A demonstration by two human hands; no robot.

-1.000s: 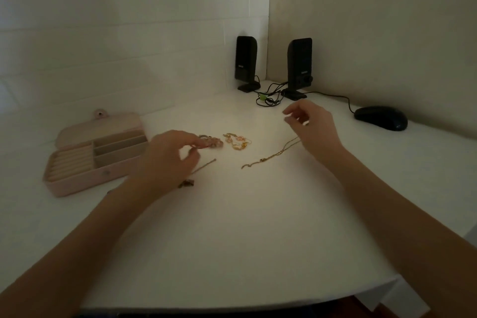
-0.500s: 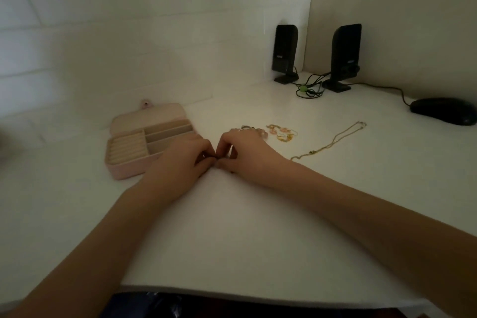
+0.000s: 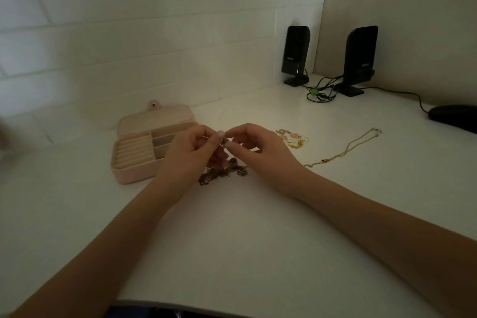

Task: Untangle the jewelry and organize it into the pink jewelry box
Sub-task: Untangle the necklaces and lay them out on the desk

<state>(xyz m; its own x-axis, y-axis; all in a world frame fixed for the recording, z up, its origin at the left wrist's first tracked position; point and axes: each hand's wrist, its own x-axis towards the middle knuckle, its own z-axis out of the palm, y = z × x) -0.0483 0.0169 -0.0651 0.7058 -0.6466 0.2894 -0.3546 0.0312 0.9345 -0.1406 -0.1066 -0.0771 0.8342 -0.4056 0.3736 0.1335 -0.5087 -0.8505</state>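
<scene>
Jewelry lies spread over the white bench (image 3: 245, 240): we see a dark bracelet (image 3: 222, 171) with small charms, its lower part trailing onto the bench just near of our hands, a little heap of gold and pink pieces (image 3: 293, 138) just right of the right hand, and a thin gold chain (image 3: 343, 152) stretched out farther right. Left of the hands sits the pink jewelry box (image 3: 144, 152), lid (image 3: 154, 119) thrown back, with ridged ring rolls on its left side and compartments on its right; the left hand covers its right near corner. Far right, two black speakers (image 3: 361, 57) stand in the corner with a tangle of cable (image 3: 320, 93) between them, and a black mouse (image 3: 454, 117) is cut off by the right edge.

The light is dim, so we cannot make out the bracelet's clasp or the shapes in the gold heap.

Our left hand (image 3: 191, 155) and right hand (image 3: 260, 150) meet above the bench, fingertips nearly touching. Each pinches the upper end of the bracelet between thumb and forefinger, the other fingers loosely curled, both forearms reaching in from the near edge.
</scene>
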